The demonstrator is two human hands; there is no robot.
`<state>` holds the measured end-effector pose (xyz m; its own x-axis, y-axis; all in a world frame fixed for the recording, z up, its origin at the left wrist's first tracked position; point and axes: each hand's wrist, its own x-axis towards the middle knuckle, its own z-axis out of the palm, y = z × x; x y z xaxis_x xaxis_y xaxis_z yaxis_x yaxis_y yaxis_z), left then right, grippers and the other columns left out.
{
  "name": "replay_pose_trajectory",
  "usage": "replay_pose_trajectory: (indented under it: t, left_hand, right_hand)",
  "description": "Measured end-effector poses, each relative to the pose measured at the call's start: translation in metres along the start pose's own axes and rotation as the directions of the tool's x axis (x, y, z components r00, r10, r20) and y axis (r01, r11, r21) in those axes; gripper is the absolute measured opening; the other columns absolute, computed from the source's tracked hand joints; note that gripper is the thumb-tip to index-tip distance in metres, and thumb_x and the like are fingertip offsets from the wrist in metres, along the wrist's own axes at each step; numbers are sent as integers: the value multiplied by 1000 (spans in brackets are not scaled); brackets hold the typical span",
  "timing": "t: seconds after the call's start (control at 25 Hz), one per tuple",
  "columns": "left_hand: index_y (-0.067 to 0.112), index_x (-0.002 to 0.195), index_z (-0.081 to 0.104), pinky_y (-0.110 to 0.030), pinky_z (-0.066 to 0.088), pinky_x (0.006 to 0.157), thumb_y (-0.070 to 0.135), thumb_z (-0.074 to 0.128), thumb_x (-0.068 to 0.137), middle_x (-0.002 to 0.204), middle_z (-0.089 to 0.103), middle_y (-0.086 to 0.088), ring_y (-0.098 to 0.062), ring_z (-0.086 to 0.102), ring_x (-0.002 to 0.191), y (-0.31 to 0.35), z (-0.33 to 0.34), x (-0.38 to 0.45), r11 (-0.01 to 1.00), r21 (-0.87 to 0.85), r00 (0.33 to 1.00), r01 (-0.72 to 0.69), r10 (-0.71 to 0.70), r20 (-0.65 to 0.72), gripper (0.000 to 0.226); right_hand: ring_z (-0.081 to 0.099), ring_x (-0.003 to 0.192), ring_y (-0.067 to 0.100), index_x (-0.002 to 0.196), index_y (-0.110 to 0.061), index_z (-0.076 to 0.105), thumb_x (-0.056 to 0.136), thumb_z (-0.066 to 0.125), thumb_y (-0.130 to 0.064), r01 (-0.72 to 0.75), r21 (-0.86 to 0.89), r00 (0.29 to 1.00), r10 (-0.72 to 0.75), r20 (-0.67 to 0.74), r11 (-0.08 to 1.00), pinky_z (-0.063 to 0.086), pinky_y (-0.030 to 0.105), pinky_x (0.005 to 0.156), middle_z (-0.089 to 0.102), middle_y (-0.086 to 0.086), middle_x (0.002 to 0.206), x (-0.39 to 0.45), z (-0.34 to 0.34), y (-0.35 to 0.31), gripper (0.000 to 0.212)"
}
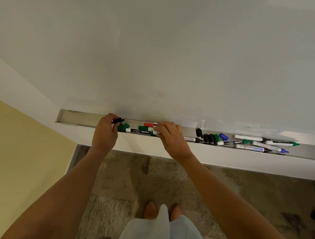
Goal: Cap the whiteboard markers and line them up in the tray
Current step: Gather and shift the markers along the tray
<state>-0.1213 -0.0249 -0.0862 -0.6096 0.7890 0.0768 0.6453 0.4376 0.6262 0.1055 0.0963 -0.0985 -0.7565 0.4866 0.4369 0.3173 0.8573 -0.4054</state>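
**Capping at the tray's left end**

Head view: the left hand (pixel 105 131) hangs over the metal tray (pixel 80 116), its fingers (pixel 112 117) curled round a small black cap (pixel 118 120) pinched at their tips. The right hand (pixel 170 138) reaches in from the other side, fingers bent down onto a white marker (pixel 156 132) and closed about its end; how firm that grip is cannot be told. Between the hands lie a green-capped marker (pixel 139 131), another green one (pixel 146 128) and a red one (pixel 149 124). Further right, well apart, loose caps (pixel 208 137) and uncapped markers (pixel 246 142) lie scattered.

To do this step well, I judge the cap colour should match the marker's tip, the two should meet in a straight line, and the cap be pushed on until it seats. Both forearms stretch forward and up, wrists bent down over the tray edge.
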Motion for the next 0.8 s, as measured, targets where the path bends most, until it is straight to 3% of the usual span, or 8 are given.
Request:
replay_pose_trajectory:
  t: [0.08, 0.16, 0.24, 0.36, 0.48, 0.64, 0.8]
  left_hand:
    - [10, 104, 59, -26, 46, 77, 9, 56, 94, 99, 65, -7, -22, 59, 91, 10, 5, -3, 998, -40, 999, -50, 50, 18, 10]
    - [10, 104, 60, -19, 48, 76, 6, 58, 93, 100, 66, -5, -19, 60, 89, 20, 10, -6, 990, -118, 996, -80, 82, 17, 12]
    - [8, 110, 64, -6, 46, 78, 4, 60, 92, 104, 67, -1, -14, 61, 90, 29, 13, -10, 977, -189, 995, -98, 101, 9, 19]
    - [7, 113, 68, -5, 46, 78, 3, 64, 89, 104, 67, 1, -13, 62, 89, 40, 18, -15, 964, -244, 993, -108, 118, 27, 25]
    - [12, 108, 71, -4, 46, 73, 4, 69, 85, 101, 71, 1, -10, 64, 85, 52, 21, -21, 954, -296, 995, -57, 79, 63, 24]
    - [18, 104, 73, -12, 52, 76, 2, 70, 84, 98, 73, 5, -1, 68, 83, 66, 22, -28, 921, -389, 993, -24, 68, 98, 26]
    - [13, 105, 73, -19, 55, 79, 0, 68, 84, 99, 75, 1, -8, 71, 87, 74, 23, -33, 905, -423, 994, -35, 76, 80, 25]
  right_hand:
    - [52, 100, 22, 108, -7, 60, 95, 54, -13, -41, 106, 997, 48, -66, 993, 45, 36, 85, 62, 12, 112, 2, -7, -9, 15]
    - [51, 101, 15, 112, -14, 54, 98, 51, -13, -139, 321, 972, 191, -136, 937, 45, 27, 87, 58, 4, 112, 4, -15, -17, 15]
    - [56, 98, 10, 113, -26, 48, 99, 51, -15, -268, 570, 883, 435, -178, 777, 48, 22, 86, 57, -7, 110, 8, -25, -28, 18]
    - [64, 99, 13, 112, -29, 45, 100, 52, -16, -238, 773, 728, 635, -260, 589, 50, 20, 85, 64, -9, 106, 12, -33, -42, 19]
    - [65, 100, 18, 113, -22, 46, 99, 53, -16, -180, 836, 678, 681, -277, 519, 51, 23, 85, 67, -5, 104, 11, -37, -49, 16]
    - [65, 98, 14, 111, -16, 46, 99, 53, -15, -181, 834, 686, 674, -272, 521, 50, 19, 82, 68, -5, 103, 6, -40, -51, 14]
    - [65, 97, 13, 111, -19, 46, 100, 53, -18, -207, 826, 713, 659, -239, 523, 51, 20, 83, 67, -10, 102, 0, -44, -50, 13]
